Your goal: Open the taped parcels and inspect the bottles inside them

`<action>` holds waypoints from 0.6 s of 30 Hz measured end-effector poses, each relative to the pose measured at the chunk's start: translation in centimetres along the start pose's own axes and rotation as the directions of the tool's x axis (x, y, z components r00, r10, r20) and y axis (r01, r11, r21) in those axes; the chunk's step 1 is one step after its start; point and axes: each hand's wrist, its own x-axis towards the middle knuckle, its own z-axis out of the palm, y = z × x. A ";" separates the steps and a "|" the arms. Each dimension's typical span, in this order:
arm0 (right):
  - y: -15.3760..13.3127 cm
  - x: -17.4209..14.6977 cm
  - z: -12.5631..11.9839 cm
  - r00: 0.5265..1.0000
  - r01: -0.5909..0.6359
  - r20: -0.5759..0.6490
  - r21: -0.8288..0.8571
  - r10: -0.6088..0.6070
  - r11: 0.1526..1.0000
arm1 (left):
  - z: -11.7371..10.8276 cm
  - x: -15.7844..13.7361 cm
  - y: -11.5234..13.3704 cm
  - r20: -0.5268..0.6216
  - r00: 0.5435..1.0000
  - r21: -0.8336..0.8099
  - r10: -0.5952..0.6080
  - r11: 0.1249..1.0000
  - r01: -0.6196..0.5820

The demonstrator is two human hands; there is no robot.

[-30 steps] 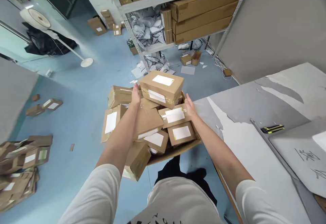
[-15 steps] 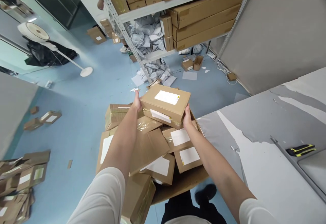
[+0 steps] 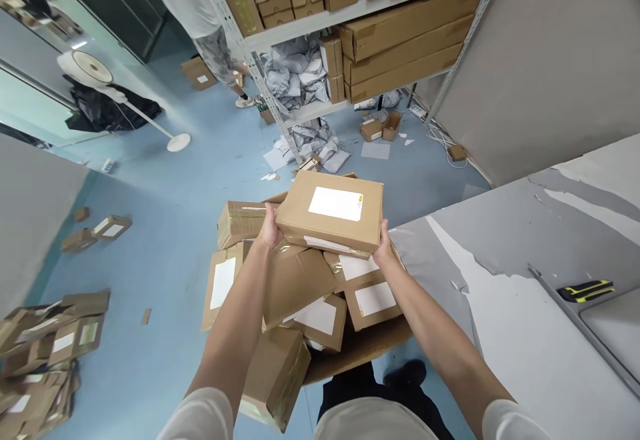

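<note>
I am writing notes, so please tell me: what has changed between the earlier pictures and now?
The right hand was apart from the top box a second ago; now it grips the right side and the left hand the left. The box seems raised toward the camera. Another person has come into view by the shelf. The cutter still lies on the table.

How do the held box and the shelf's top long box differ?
The held box is in the left hand and right hand, the long box on the shelf. The held box is shorter, with a white label showing; the long box shows none. Both are brown cardboard.
</note>
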 end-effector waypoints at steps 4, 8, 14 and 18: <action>-2.6 -4.1 -2.4 0.998 0.008 -0.059 0.102 -0.002 0.995 | 2.2 -5.7 0.4 -0.019 0.999 0.093 0.037 0.995 -0.035; -4.2 -9.4 -6.1 0.992 0.075 -0.112 0.096 -0.064 0.993 | 5.1 -10.1 -0.5 0.055 0.993 0.098 0.103 0.989 -0.108; -6.2 -18.5 -12.2 0.960 0.162 -0.237 0.040 -0.148 0.986 | 11.2 -13.2 -3.7 0.111 0.994 0.291 0.013 0.956 -0.045; -8.1 -25.1 -16.7 0.921 0.213 -0.326 -0.035 -0.213 0.976 | 16.9 -15.0 -6.3 0.253 0.967 0.376 -0.028 0.924 -0.071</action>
